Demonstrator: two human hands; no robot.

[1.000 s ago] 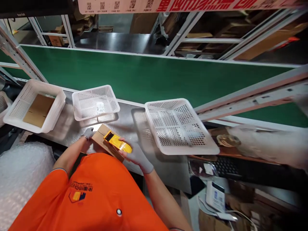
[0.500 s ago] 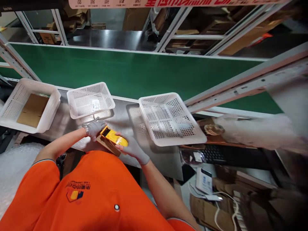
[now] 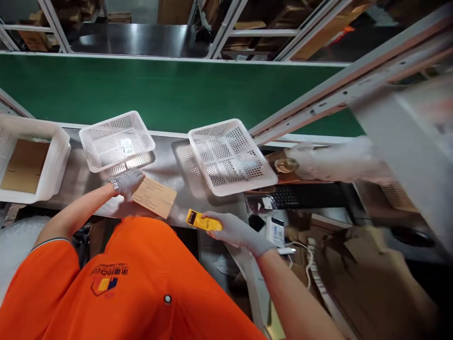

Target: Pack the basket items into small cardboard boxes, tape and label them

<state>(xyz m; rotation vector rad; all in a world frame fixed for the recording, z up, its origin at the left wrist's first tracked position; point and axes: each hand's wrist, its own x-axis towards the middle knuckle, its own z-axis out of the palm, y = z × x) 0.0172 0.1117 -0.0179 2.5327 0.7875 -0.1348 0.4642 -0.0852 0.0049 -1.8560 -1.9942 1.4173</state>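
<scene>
My left hand (image 3: 129, 183), gloved in grey, pinches the left end of a small flat brown cardboard box (image 3: 155, 196) with printed lines on its top. The box lies at the front edge of the metal table (image 3: 163, 158). Off to the right of it, my gloved right hand (image 3: 236, 230) is closed around a yellow hand-held tool (image 3: 204, 221) with a dark window at its left end. That tool is held in the air, apart from the box; its exact kind I cannot make out.
White perforated baskets stand along the table: one behind my left hand (image 3: 116, 163), one at centre right (image 3: 244, 190), and a stack at far left (image 3: 61, 160) holding brown cardboard. A green conveyor belt (image 3: 170, 89) runs behind. A keyboard (image 3: 304, 200) and cables lie right.
My right hand has carried the yellow tool off the box, to the right and nearer me. The box's printed top now shows, with my left hand still on it. The view has shifted right.
</scene>
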